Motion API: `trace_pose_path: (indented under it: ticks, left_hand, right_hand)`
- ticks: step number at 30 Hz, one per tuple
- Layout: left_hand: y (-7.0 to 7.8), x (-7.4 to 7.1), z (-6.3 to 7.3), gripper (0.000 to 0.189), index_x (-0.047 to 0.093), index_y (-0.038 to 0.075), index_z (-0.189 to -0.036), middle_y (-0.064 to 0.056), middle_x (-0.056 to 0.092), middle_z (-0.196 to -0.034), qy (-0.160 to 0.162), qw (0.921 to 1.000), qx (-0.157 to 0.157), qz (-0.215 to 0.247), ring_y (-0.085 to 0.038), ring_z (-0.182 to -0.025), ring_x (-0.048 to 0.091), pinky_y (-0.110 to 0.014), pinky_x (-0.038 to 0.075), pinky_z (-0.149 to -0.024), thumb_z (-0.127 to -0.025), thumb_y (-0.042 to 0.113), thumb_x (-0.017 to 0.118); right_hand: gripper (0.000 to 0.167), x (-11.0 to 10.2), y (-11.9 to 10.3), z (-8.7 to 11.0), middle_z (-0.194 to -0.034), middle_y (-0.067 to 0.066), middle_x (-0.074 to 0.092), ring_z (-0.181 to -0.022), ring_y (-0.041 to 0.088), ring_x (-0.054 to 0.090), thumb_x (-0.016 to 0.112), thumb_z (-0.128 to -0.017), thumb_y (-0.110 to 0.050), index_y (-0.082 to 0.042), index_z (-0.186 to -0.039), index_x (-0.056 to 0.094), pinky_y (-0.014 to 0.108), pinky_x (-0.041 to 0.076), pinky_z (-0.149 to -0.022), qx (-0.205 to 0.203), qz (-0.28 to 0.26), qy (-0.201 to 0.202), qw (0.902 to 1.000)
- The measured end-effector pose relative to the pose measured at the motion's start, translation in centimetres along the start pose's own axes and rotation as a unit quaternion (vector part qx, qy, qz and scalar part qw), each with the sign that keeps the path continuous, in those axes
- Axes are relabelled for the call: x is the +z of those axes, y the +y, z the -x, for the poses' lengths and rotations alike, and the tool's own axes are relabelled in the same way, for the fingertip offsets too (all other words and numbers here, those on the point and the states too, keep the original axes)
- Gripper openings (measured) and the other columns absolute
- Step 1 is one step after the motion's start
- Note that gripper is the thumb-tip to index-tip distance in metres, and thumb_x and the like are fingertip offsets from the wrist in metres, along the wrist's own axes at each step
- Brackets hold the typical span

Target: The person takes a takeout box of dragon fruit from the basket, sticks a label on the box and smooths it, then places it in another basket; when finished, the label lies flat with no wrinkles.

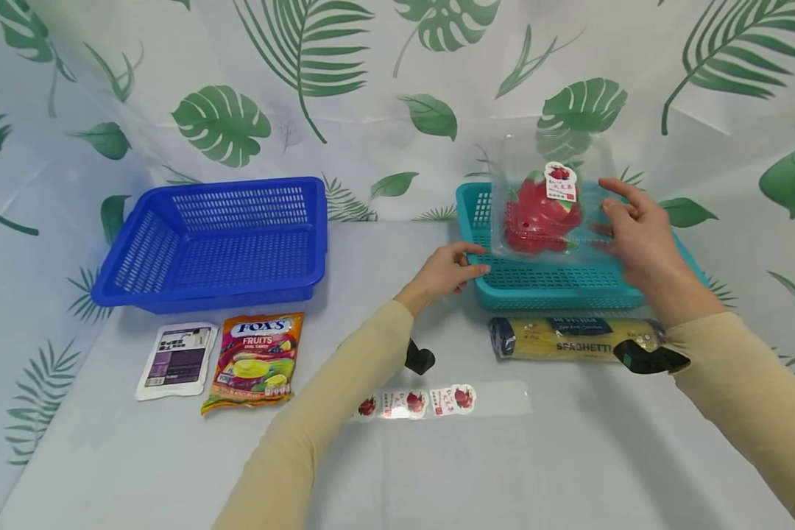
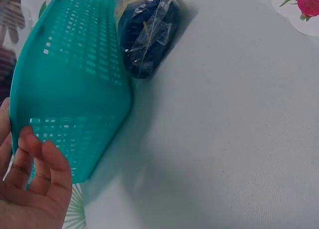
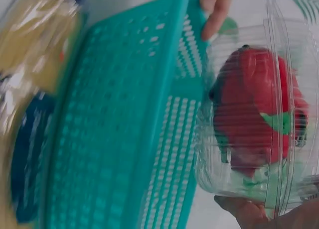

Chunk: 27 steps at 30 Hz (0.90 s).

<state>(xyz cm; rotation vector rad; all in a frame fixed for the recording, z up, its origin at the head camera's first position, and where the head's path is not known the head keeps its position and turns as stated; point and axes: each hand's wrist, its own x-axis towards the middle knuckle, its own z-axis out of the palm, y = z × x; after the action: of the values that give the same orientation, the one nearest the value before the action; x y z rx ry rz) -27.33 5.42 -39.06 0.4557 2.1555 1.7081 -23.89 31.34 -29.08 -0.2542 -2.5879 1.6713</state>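
My right hand (image 1: 644, 239) holds a clear plastic clamshell box (image 3: 284, 154) by its right side. Inside the box are red dragon fruit (image 3: 249, 109) with green tips, and a white label (image 1: 560, 182) is on its lid. The box is over the teal basket (image 1: 563, 296), tilted so its lid faces me. My left hand (image 1: 441, 271) is at the basket's near left corner, thumb and fingers on either side of the rim (image 2: 16, 99).
Spaghetti (image 1: 570, 338) in a packet lies before the teal basket. At left stands a blue basket (image 1: 238, 294), with a candy bag (image 1: 255, 361) and a white-and-purple pouch (image 1: 177, 361) in front. A strip of dragon fruit stickers (image 1: 430, 401) lies at centre front.
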Motion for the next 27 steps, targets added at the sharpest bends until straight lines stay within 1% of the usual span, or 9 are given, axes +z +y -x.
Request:
trace_pose_path:
  ticks: [3,5,8,11,17,19,21,24,27]
  left_hand:
    - [0.1,0.0,0.1,0.042,0.059,0.012,-0.134,-0.001,0.047,-0.072,-0.003,1.0000,-0.001,-0.005,-0.014,-0.052,0.042,-0.035,0.040,-0.056,-0.094,0.023,0.067]
    - [0.2,0.0,0.1,0.042,0.058,0.013,-0.134,-0.001,0.047,-0.072,-0.005,1.0000,-0.005,-0.005,-0.014,-0.052,0.042,-0.037,0.040,-0.057,-0.094,0.023,0.067]
    - [0.3,0.1,0.2,0.041,0.059,0.015,-0.133,-0.001,0.047,-0.072,-0.002,0.9999,-0.011,-0.007,-0.015,-0.052,0.042,-0.040,0.042,-0.059,-0.094,0.023,0.067]
    - [0.4,0.0,0.3,0.039,0.059,0.017,-0.132,-0.001,0.047,-0.072,0.002,0.9998,-0.018,-0.011,-0.015,-0.053,0.043,-0.039,0.044,-0.060,-0.094,0.023,0.067]
    - [0.6,-0.1,0.4,0.040,0.059,0.017,-0.133,-0.001,0.046,-0.071,0.003,0.9996,-0.020,-0.020,-0.015,-0.053,0.043,-0.028,0.042,-0.053,-0.094,0.024,0.067]
    - [0.6,-0.1,0.3,0.040,0.059,0.018,-0.133,-0.001,0.046,-0.071,0.004,0.9995,-0.020,-0.025,-0.015,-0.053,0.043,-0.028,0.041,-0.053,-0.094,0.024,0.067]
    - [0.7,0.0,0.3,0.040,0.059,0.018,-0.133,-0.001,0.047,-0.070,0.003,0.9993,-0.020,-0.031,-0.015,-0.052,0.043,-0.031,0.042,-0.054,-0.094,0.024,0.067]
    - [0.8,0.0,0.3,0.041,0.059,0.017,-0.133,-0.001,0.047,-0.069,0.003,0.9988,-0.020,-0.045,-0.015,-0.052,0.043,-0.033,0.043,-0.055,-0.094,0.025,0.067]
    - [1.0,-0.1,0.3,0.042,0.059,0.015,-0.134,-0.001,0.048,-0.069,0.005,0.9982,-0.018,-0.057,-0.015,-0.052,0.045,-0.031,0.044,-0.054,-0.094,0.025,0.067]
  right_hand:
    - [0.049,-1.1,1.0,-0.2,-0.153,0.017,0.027,-0.100,0.003,0.056,0.032,-0.103,-0.044,-0.039,-0.152,0.031,0.021,0.053,-0.082,-0.004,0.020,0.001,0.9998]
    - [0.050,-1.9,1.6,-0.4,-0.150,0.018,0.030,-0.093,-0.001,0.057,0.032,-0.103,-0.045,-0.037,-0.152,0.031,0.012,0.051,-0.069,-0.006,0.037,0.001,0.9993]
    - [0.052,-2.7,2.3,-0.5,-0.142,0.017,0.034,-0.090,-0.002,0.057,0.031,-0.103,-0.045,-0.034,-0.153,0.030,0.013,0.051,-0.068,-0.006,0.066,-0.007,0.9978]
    - [0.054,-3.2,2.7,-0.6,-0.139,0.015,0.034,-0.093,0.002,0.057,0.029,-0.103,-0.047,-0.033,-0.154,0.028,0.017,0.053,-0.070,0.002,0.096,-0.023,0.9951]
    - [0.058,-3.7,3.4,-1.1,-0.148,0.023,0.029,-0.096,0.004,0.056,0.026,-0.102,-0.051,-0.030,-0.156,0.024,0.026,0.055,-0.079,0.015,0.139,-0.056,0.9886]
    - [0.059,-3.8,3.7,-1.5,-0.151,0.025,0.027,-0.101,0.011,0.058,0.025,-0.102,-0.052,-0.029,-0.156,0.023,0.031,0.055,-0.083,0.013,0.148,-0.065,0.9867]
    - [0.060,-3.9,4.0,-1.8,-0.152,0.028,0.025,-0.110,0.023,0.057,0.024,-0.102,-0.052,-0.026,-0.157,0.021,0.037,0.055,-0.086,0.011,0.156,-0.075,0.9848]
    - [0.062,-4.0,4.5,-2.2,-0.153,0.031,0.023,-0.122,0.040,0.049,0.023,-0.103,-0.052,-0.023,-0.158,0.019,0.044,0.053,-0.089,0.009,0.163,-0.093,0.9822]
    - [0.063,-4.0,4.7,-2.6,-0.153,0.032,0.021,-0.126,0.048,0.044,0.022,-0.103,-0.050,-0.020,-0.158,0.016,0.049,0.051,-0.091,0.006,0.160,-0.109,0.9810]
